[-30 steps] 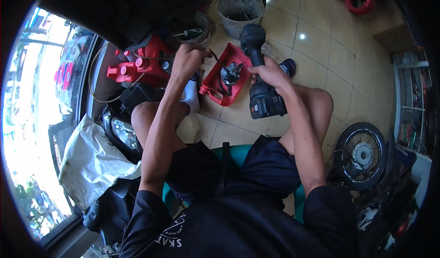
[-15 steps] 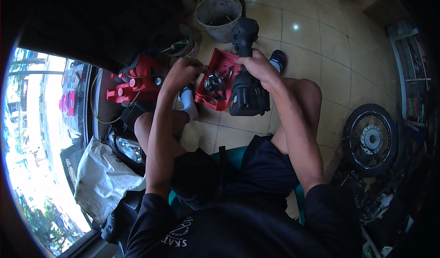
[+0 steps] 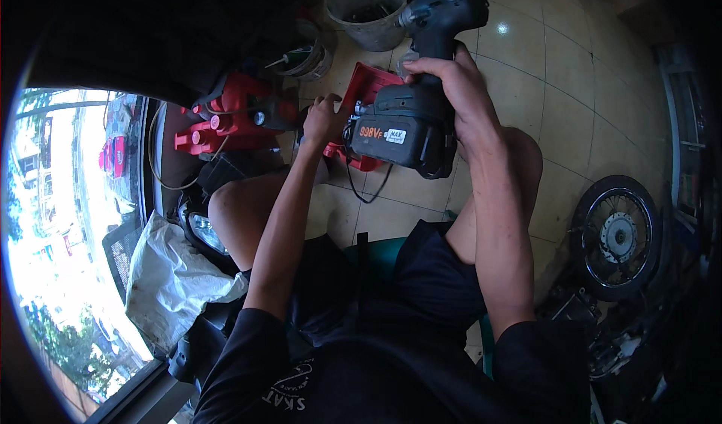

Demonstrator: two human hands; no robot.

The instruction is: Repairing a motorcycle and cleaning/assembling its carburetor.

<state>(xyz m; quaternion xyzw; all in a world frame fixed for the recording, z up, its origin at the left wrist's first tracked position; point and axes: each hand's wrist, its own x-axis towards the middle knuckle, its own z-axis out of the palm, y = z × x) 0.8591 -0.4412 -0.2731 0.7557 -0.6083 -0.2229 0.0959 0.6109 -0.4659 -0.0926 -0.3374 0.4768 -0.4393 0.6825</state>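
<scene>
Black cloth: the person's shirt (image 3: pixel 429 371) fills the bottom of my view, with dark shorts (image 3: pixel 440 277) above it on a green stool (image 3: pixel 387 262).
White sack (image 3: pixel 177 273): crumpled at the person's left, just beside a headlight (image 3: pixel 203 230).
Spoked wheel (image 3: pixel 618 236): on the person's right, black tyre around a pale hub, dark parts heaped just below it in my view.
Right hand (image 3: pixel 460 89): wrapped firmly around the handle of a dark cordless driver (image 3: pixel 410 108).
Driver: held up in front of the knees, battery end toward the person, head farther off with its nose pointing left; from my camera it covers much of the tray.
Left hand (image 3: pixel 322 119): fingers curled in, at the tray's left side; the view is dim there, so I cannot tell whether they grip anything.
Black cord (image 3: pixel 367 200): I see it hang in a loop below the driver's battery.
Red tray (image 3: pixel 368 82): on the floor (image 3: pixel 564 115) beyond the stool, a bit of silvery metal (image 3: pixel 359 109) showing beside the battery.
Red jugs (image 3: pixel 214 127): grouped to the left of the left hand.
Buckets: a smaller one (image 3: pixel 320 66) beyond the left hand, a larger grey one (image 3: pixel 376 39) farther off.
</scene>
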